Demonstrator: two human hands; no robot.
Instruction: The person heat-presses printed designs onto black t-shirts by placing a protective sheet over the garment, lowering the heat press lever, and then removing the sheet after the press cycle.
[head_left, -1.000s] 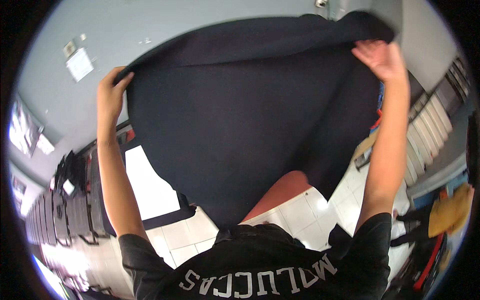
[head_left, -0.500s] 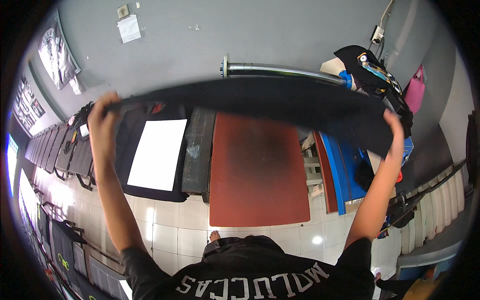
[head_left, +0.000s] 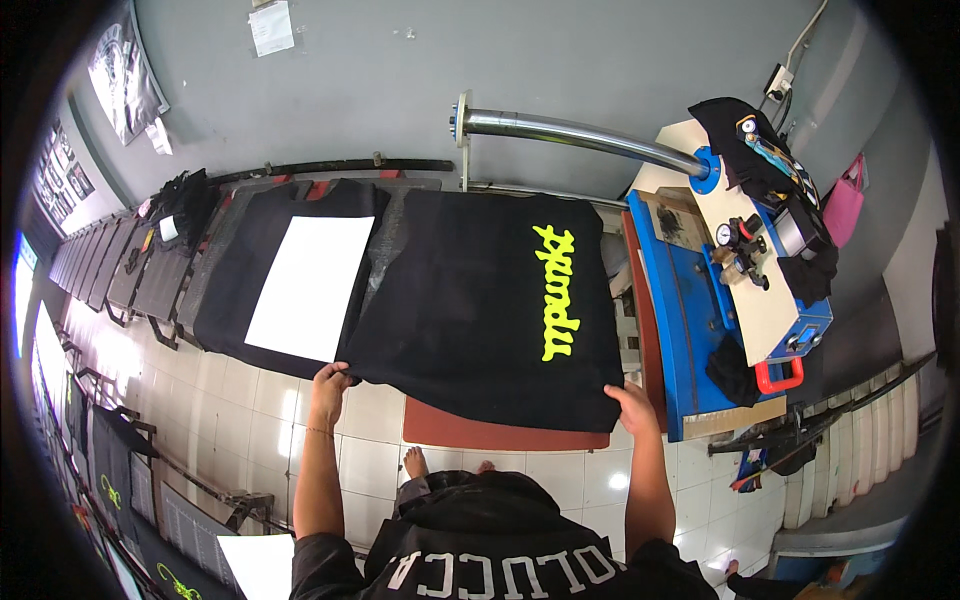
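Observation:
A black cloth piece, seemingly a shirt, (head_left: 470, 290) lies spread over a red-brown board (head_left: 480, 430), with yellow-green lettering near its right side. At its near left corner, my left hand (head_left: 328, 392) is closed on the edge of the cloth. My right hand (head_left: 633, 408) pinches the near right corner. The board shows only along its near edge, since the cloth hides the rest. To the left, another black garment (head_left: 225, 310) carries a white sheet (head_left: 312, 285), and the held cloth meets its right side.
On the right stands a blue and cream press machine (head_left: 680, 300) with a gauge (head_left: 724, 234) and a red handle (head_left: 780, 377). A shiny metal cylinder (head_left: 580, 137) extends from it along the grey wall. Dark platens (head_left: 95, 265) line the left. Tiled floor (head_left: 370, 440) lies below.
Both hands have come down and toward me from their raised, spread position. The black cloth, stretched in the air before, now lies over the board with its lettering showing.

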